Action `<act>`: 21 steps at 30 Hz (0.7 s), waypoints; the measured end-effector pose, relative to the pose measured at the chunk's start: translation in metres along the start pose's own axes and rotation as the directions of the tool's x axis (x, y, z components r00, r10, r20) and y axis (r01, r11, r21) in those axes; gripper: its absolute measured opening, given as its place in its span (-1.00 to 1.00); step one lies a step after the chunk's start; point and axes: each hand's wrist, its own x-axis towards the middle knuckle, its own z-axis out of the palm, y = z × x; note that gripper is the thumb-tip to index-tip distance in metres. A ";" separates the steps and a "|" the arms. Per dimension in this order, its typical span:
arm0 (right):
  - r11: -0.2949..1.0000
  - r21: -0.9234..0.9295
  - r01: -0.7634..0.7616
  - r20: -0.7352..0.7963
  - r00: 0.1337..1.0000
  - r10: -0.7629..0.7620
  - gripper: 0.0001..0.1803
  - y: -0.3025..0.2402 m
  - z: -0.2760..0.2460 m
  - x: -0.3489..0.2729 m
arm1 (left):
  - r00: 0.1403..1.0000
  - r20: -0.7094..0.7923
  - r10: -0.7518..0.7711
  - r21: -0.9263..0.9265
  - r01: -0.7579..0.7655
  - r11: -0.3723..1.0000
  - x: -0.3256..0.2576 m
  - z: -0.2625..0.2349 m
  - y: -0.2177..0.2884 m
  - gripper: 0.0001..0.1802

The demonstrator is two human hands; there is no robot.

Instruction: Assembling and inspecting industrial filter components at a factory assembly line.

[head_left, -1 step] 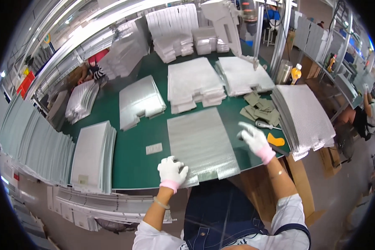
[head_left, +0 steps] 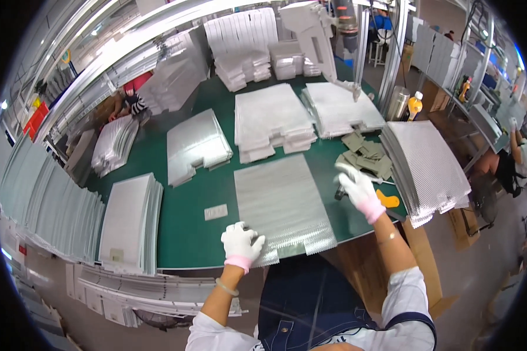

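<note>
A silvery sheet [head_left: 281,199] with a notched near edge lies flat before me, its near end at the table's edge. My left hand [head_left: 242,243], in a white glove with a pink cuff, is closed with bent fingers on the sheet's near left corner. Right of the sheet, my right hand [head_left: 358,192], gloved alike, curls over a black tool [head_left: 339,192] whose end sticks out under the fingers. Its kind is hidden. One forefinger reaches forward. Close by lie a yellow scraper [head_left: 387,199] and a pile of olive-green pieces [head_left: 366,157].
Stacks of silvery sheets stand on the green table [head_left: 184,234]: a near left stack [head_left: 126,222], a middle stack [head_left: 272,114] and a right stack [head_left: 430,164]. A small pale plate [head_left: 215,212] lies left. A steel flask [head_left: 399,102] and a bottle [head_left: 415,106] stand far right.
My right hand has shifted slightly forward and left, now covering most of a screwdriver beside the olive-green pieces. My left hand stays on the sheet's corner.
</note>
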 end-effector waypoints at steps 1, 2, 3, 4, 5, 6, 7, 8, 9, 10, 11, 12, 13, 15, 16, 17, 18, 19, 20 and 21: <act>0.951 -0.211 0.226 -0.069 0.967 -0.245 -0.57 0.002 0.000 0.028 | 1.000 -0.024 0.003 -0.008 -0.003 1.000 0.000 0.002 -0.001 -0.79; 0.810 -0.426 0.403 -0.090 0.872 -0.481 -0.57 0.009 0.000 0.060 | 0.999 -0.046 0.011 -0.016 -0.012 1.000 0.002 0.005 -0.001 -0.76; 0.733 -0.572 0.369 -0.067 0.869 -0.490 -0.59 0.003 -0.001 0.086 | 0.998 -0.058 0.028 -0.002 -0.028 1.000 0.002 0.005 0.000 -0.75; 0.634 -0.703 0.323 -0.047 0.868 -0.495 -0.59 -0.007 0.000 0.110 | 0.997 -0.068 0.040 0.018 -0.039 0.999 0.003 0.005 0.004 -0.75; 0.565 -0.793 0.230 -0.045 0.901 -0.431 -0.60 -0.020 0.011 0.133 | 0.998 -0.057 0.025 0.023 -0.024 0.999 0.001 0.004 0.003 -0.75; 0.478 -0.868 0.135 -0.055 0.930 -0.364 -0.60 -0.032 0.021 0.154 | 0.999 -0.045 0.011 0.026 -0.009 1.000 -0.001 0.004 0.002 -0.74; 0.476 -0.868 0.141 -0.057 0.924 -0.379 -0.60 -0.035 0.031 0.176 | 0.999 -0.050 -0.002 0.017 0.003 1.000 -0.002 0.006 0.001 -0.74; 0.437 -0.898 0.057 -0.070 0.960 -0.270 -0.59 -0.035 0.037 0.200 | 0.998 -0.057 -0.008 0.006 0.009 1.000 -0.001 0.009 0.000 -0.74; 0.389 -0.921 -0.024 -0.092 0.983 -0.158 -0.57 -0.033 0.039 0.221 | 0.999 -0.037 -0.023 -0.005 0.023 1.000 -0.001 0.011 0.000 -0.73; 0.389 -0.921 -0.015 -0.090 0.981 -0.174 -0.57 -0.026 0.045 0.241 | 0.999 -0.043 -0.024 0.003 0.025 1.000 -0.002 0.008 0.003 -0.72; 0.388 -0.921 -0.034 -0.118 0.974 -0.195 -0.56 -0.016 0.050 0.255 | 0.998 -0.051 -0.030 0.007 0.031 0.999 -0.003 0.008 0.004 -0.72; 0.387 -0.920 -0.054 -0.147 0.966 -0.215 -0.54 -0.004 0.055 0.268 | 0.998 -0.057 -0.035 0.011 0.036 0.999 -0.003 0.010 0.005 -0.71; 0.516 -0.848 -0.120 -0.284 0.925 -0.251 -0.53 0.011 0.064 0.279 | 0.997 -0.064 -0.044 0.007 0.045 0.999 -0.002 0.010 0.005 -0.70; 0.493 -0.857 -0.150 -0.306 0.918 -0.252 -0.55 0.021 0.063 0.301 | 0.996 -0.076 -0.040 0.010 0.041 0.999 -0.001 0.012 0.006 -0.69; 0.463 -0.867 -0.185 -0.325 0.914 -0.243 -0.56 0.035 0.059 0.312 | 0.997 -0.069 -0.031 0.012 0.032 0.999 0.001 0.011 0.006 -0.69; 0.515 -0.761 -0.395 -0.465 0.885 -0.010 -0.60 0.009 0.069 0.325 | 0.996 -0.073 -0.056 0.018 0.058 0.998 -0.002 0.012 0.005 -0.69; 0.721 -0.662 -0.205 -0.302 0.953 -0.007 -0.63 0.005 0.056 0.314 | 0.994 -0.076 -0.080 0.024 0.082 0.996 -0.006 0.013 0.005 -0.69; 0.717 -0.667 -0.203 -0.294 0.956 -0.002 -0.63 -0.009 0.050 0.312 | 0.993 -0.071 -0.089 0.021 0.091 0.996 -0.007 0.012 0.006 -0.69; 0.833 -0.534 -0.145 -0.261 0.965 0.000 -0.64 -0.018 0.043 0.312 | 0.994 -0.074 -0.085 0.009 0.086 0.996 -0.006 0.011 0.005 -0.69; 0.920 -0.381 -0.087 -0.228 0.974 -0.002 -0.65 -0.026 0.038 0.311 | 0.994 -0.076 -0.082 -0.003 0.082 0.997 -0.005 0.010 0.005 -0.69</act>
